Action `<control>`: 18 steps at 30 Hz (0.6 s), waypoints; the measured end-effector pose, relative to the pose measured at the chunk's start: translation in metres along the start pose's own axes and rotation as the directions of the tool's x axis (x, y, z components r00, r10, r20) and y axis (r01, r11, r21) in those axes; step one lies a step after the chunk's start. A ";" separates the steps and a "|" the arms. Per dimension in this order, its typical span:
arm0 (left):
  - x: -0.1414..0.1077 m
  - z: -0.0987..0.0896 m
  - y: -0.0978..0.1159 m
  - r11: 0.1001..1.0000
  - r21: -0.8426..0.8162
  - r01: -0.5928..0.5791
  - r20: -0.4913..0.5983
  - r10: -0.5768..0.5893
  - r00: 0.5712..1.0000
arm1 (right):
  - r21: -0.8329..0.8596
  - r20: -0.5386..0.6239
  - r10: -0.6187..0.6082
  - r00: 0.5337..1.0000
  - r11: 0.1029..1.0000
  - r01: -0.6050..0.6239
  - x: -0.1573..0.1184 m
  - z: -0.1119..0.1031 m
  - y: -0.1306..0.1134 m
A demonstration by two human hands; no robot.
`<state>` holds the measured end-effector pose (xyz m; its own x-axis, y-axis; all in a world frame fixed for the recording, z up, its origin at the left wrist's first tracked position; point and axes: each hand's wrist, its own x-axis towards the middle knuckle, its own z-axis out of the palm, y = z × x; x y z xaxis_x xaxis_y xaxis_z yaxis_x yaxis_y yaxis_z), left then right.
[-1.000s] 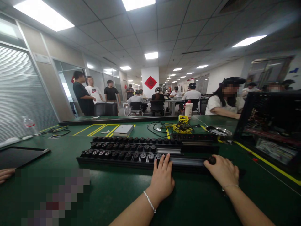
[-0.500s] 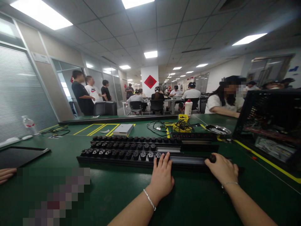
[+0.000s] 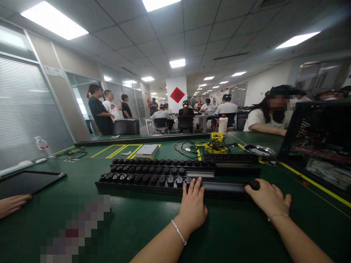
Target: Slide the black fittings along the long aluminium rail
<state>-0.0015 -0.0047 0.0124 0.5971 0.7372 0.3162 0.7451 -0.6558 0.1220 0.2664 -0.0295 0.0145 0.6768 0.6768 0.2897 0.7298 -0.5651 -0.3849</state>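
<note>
A long black rail (image 3: pixel 225 186) lies across the table in front of me, its left part filled with a row of round black socket modules (image 3: pixel 153 179). My left hand (image 3: pixel 194 204) rests with stretched fingers on the rail, touching it beside the last module of that row. At the rail's right end, my right hand (image 3: pixel 270 199) pinches a small round black socket module (image 3: pixel 255 185) between thumb and fingers. It is partly hidden by the fingers, and I cannot tell whether it touches the rail. Similar rails with modules (image 3: pixel 161 170) lie just behind.
A computer case (image 3: pixel 315 142) stands open at the right. Behind the rails are a white box (image 3: pixel 147 151), tangled black cables (image 3: pixel 216 146), a yellow bin (image 3: pixel 217 136) and a metal dish (image 3: pixel 259 150). Another person's hand (image 3: pixel 15 205) lies at left near a black tray (image 3: pixel 35 182).
The whole view has shifted slightly, so things sit further right. Both my hands keep nearly the same places on the rail. The other person's hand at left shows more.
</note>
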 end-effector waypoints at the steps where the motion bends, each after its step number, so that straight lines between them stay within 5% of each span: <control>1: 0.000 0.000 0.000 1.000 0.000 -0.003 -0.003 0.003 1.000 | 0.010 0.002 -0.001 1.000 1.000 0.001 0.000 0.000 0.000; 18: 0.000 0.004 -0.001 1.000 -0.013 -0.016 -0.034 0.016 0.999 | 0.026 -0.008 0.027 1.000 0.999 -0.027 0.005 0.002 0.010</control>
<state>-0.0010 -0.0032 0.0086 0.5985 0.7208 0.3496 0.7314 -0.6697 0.1287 0.2774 -0.0306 0.0099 0.6969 0.6574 0.2866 0.7088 -0.5704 -0.4151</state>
